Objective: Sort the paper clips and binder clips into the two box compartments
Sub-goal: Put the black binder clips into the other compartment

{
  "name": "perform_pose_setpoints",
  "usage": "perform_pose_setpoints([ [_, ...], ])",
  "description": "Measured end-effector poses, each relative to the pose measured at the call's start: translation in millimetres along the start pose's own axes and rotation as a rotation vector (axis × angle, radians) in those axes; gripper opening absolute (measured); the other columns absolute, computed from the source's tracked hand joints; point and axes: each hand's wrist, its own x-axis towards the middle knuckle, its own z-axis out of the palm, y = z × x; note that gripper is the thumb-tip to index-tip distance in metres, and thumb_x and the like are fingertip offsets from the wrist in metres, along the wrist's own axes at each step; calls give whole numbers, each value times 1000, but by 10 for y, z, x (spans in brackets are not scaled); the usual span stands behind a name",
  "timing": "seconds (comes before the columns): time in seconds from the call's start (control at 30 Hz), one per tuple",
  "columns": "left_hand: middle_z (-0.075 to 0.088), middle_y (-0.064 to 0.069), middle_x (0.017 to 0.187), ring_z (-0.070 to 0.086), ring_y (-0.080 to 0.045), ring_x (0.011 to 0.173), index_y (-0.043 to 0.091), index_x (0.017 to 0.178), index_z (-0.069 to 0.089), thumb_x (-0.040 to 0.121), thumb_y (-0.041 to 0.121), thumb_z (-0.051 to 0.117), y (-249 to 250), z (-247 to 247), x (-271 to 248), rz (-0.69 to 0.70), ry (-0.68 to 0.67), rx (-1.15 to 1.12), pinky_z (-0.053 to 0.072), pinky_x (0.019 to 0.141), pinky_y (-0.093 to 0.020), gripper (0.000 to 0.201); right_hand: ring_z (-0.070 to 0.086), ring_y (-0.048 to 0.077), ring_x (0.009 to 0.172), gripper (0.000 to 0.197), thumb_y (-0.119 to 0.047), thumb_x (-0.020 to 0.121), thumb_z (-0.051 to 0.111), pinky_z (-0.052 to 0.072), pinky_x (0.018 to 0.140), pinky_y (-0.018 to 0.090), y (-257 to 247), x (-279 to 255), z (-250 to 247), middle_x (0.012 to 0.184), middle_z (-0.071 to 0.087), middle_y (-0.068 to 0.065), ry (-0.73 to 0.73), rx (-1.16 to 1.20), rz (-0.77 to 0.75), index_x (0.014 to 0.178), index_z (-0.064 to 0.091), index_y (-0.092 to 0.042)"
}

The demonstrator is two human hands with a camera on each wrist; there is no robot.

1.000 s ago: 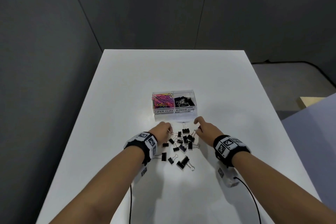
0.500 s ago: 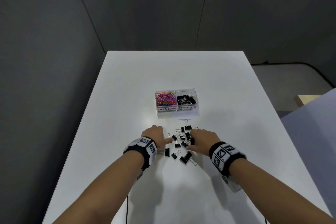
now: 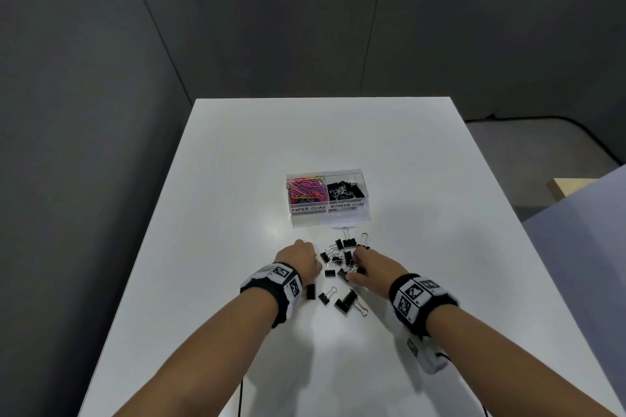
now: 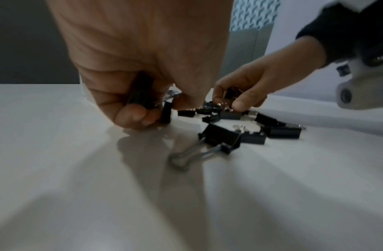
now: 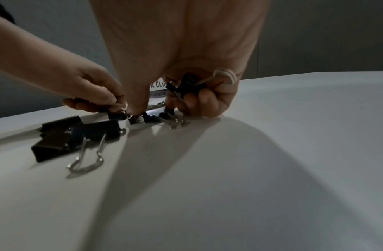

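A clear two-compartment box (image 3: pixel 366 213) stands mid-table, with coloured paper clips (image 3: pixel 305 191) in its left half and black binder clips (image 3: pixel 345 191) in its right half. Several loose black binder clips (image 3: pixel 338 259) lie in a pile just in front of it. My left hand (image 3: pixel 303 261) is at the pile's left edge, with its fingers (image 4: pixel 130 117) curled round a binder clip (image 4: pixel 141 95) in the palm. My right hand (image 3: pixel 371 264) is on the pile's right side and grips binder clips (image 5: pixel 190 84) in its curled fingers (image 5: pixel 205 101).
The white table (image 3: pixel 237 179) has its left and right edges close to either forearm. More binder clips (image 3: pixel 345 301) lie nearer to me, between the wrists. A cable (image 3: pixel 576 132) runs over the floor at the right.
Both hands have drawn in over the pile, the right one sliding left onto it. Their fingers have curled round binder clips.
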Motion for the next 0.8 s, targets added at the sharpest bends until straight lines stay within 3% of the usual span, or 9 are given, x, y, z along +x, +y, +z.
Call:
perform_pose_setpoints([
  [0.1, 52, -17, 125, 57, -32, 110, 0, 118, 50, 98, 22, 34, -45, -37, 51, 52, -13, 41, 46, 90, -37, 33, 48, 19, 73, 22, -34, 93, 51, 34, 57, 24, 26, 25, -30, 85, 51, 2, -33, 61, -7, 86, 39, -16],
  [0.23, 58, -19, 116, 58, -32, 105, -2, 109, 55, 97, 15, 36, -82, -214, 136, 104, -81, 9, 46, 86, -35, 28, 51, 18, 70, 17, -25, 97, 42, 39, 62, 26, 97, 41, -138, 83, 59, 8, -16, 143, -22, 83, 40, -15],
  [0.3, 60, -16, 101, 60, -26, 89, 3, 94, 58, 96, 12, 38, -105, -351, 189, 158, -81, -17, 46, 78, -29, 22, 48, 14, 62, 17, -25, 98, 41, 40, 61, 21, 79, 57, -309, 75, 55, 0, 54, 149, -51, 85, 42, -15],
  [0.37, 55, -8, 84, 49, -11, 64, 12, 74, 50, 96, 12, 39, -119, -501, 247, 222, -59, -58, 40, 62, -18, 25, 40, 8, 55, 16, -23, 98, 41, 37, 56, 15, 1, 116, -548, 68, 47, -6, 160, 156, -88, 85, 43, -14],
  [0.43, 55, -4, 78, 44, -7, 57, 15, 71, 48, 96, 12, 40, -87, -685, 305, 274, -54, -76, 35, 55, -15, 27, 37, 5, 56, 10, -17, 97, 42, 31, 54, 15, -100, 228, -807, 68, 42, -8, 265, 184, -120, 87, 43, -13],
  [0.5, 62, -11, 85, 52, -17, 67, 11, 79, 56, 95, 12, 43, -30, -869, 374, 295, -4, -76, 40, 60, -22, 20, 38, 8, 60, 6, -9, 92, 45, 31, 56, 19, -190, 397, -1012, 71, 40, -8, 309, 238, -121, 93, 43, -14],
  [0.57, 67, -13, 100, 59, -25, 85, 8, 94, 63, 93, 9, 45, 38, -1034, 438, 303, 86, -92, 46, 74, -31, 18, 42, 16, 71, 19, -1, 86, 45, 35, 65, 25, -257, 590, -1125, 78, 42, -4, 317, 285, -96, 98, 42, -15],
  [0.63, 66, -10, 108, 60, -25, 93, 7, 105, 61, 93, 9, 44, 88, -1145, 515, 278, 159, -135, 47, 82, -31, 21, 43, 20, 86, 31, 8, 80, 42, 36, 74, 29, -314, 757, -1160, 92, 44, 2, 338, 304, -80, 103, 42, -13],
  [0.8, 64, -12, 113, 60, -28, 102, 8, 109, 60, 93, 9, 45, 152, -1251, 711, 245, 196, -142, 48, 87, -35, 22, 38, 19, 95, 51, 21, 74, 29, 33, 79, 28, -326, 942, -1076, 105, 40, 4, 292, 258, -106, 115, 43, -6],
])
